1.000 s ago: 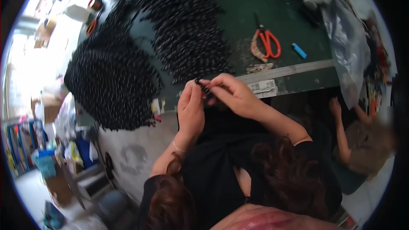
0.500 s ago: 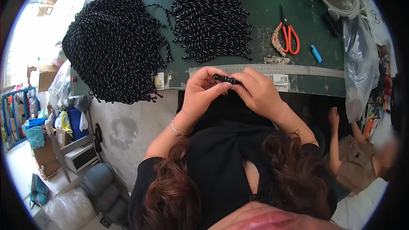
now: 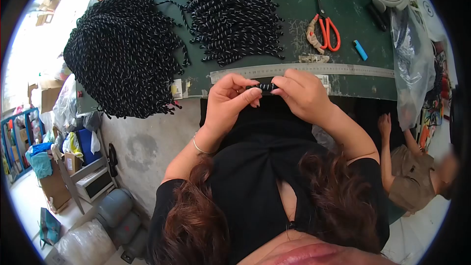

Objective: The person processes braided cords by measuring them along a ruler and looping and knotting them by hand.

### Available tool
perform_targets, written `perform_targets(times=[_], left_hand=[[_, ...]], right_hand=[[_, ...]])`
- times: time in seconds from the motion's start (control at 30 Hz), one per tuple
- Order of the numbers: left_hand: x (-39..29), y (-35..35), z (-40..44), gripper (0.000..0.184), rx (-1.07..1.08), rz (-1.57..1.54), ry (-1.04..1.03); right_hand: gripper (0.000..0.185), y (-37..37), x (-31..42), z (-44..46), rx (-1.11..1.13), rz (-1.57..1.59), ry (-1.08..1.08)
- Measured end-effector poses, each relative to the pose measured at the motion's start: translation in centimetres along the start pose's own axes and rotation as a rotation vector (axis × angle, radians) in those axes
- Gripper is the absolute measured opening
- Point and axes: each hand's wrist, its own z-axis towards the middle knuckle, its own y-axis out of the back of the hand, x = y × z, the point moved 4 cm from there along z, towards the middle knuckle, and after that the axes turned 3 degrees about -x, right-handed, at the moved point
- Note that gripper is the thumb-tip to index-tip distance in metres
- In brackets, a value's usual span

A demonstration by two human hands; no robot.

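Fingers (image 3: 251,92) of the left hand (image 3: 223,105) and right hand (image 3: 308,93) pinch opposite ends of a wound black cord (image 3: 266,87) at the near edge of the worktop (image 3: 363,90), apparently steadying it between them.

Gap between cords (image 3: 235,19) and scissors (image 3: 322,15), behind ruler (image 3: 343,69)

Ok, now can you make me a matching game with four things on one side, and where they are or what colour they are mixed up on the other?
1. Scissors
2. Lighter
3. Ruler
4. Cord

A. Lying along the near edge of the table
B. Blue
C. Held between the left hand and the right hand
D. Red handles, one of them partly wrapped

Right pairs: 1-D, 2-B, 3-A, 4-C
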Motion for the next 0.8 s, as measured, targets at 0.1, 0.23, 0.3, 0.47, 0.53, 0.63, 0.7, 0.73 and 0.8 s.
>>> perform_targets(times=[0.1, 0.23, 0.3, 0.47, 0.53, 0.63, 0.7, 0.73, 0.8], left_hand=[[-1.7, -0.3, 0.0, 0.016, 0.064, 0.327, -0.335], [-3.5, -1.2, -0.5, 0.016, 0.151, 0.646, -0.548], [-1.9, -0.5, -0.4, 0.017, 0.027, 0.218, 0.071], [-1.2, -0.4, 0.3, 0.019, 0.146, 0.053, 0.16], [-4.4, -2.2, 0.0, 0.016, 0.282, 0.672, -0.637], [-4.6, -2.9, -0.9, 0.014, 0.281, 0.824, -0.805], [-3.6, -2.1, -0.5, 0.012, 0.155, 0.528, -0.35], [-3.8, -2.0, -0.4, 0.012, 0.157, 0.529, -0.35], [-2.7, -1.5, 0.3, 0.015, 0.116, 0.066, 0.189]], right_hand=[[0.025, -0.3, -0.5, -0.4, 0.045, 0.298, -0.205], [0.02, -0.3, -0.3, -0.3, 0.085, 0.5, -0.246], [0.018, 0.9, 1.1, 0.4, 0.087, 0.046, 0.033], [0.018, 0.9, 1.4, 0.4, 0.08, -0.051, 0.039], [0.021, 0.3, 0.6, 0.0, 0.124, 0.227, -0.097], [0.031, -0.5, -0.1, -0.7, 0.203, 0.795, -0.372], [0.029, 1.5, 1.5, 0.8, 0.087, 0.179, 0.0], [0.028, 2.1, 2.4, 1.1, 0.026, -0.131, 0.183], [0.027, 2.4, 2.5, 1.4, 0.028, -0.167, 0.231]])
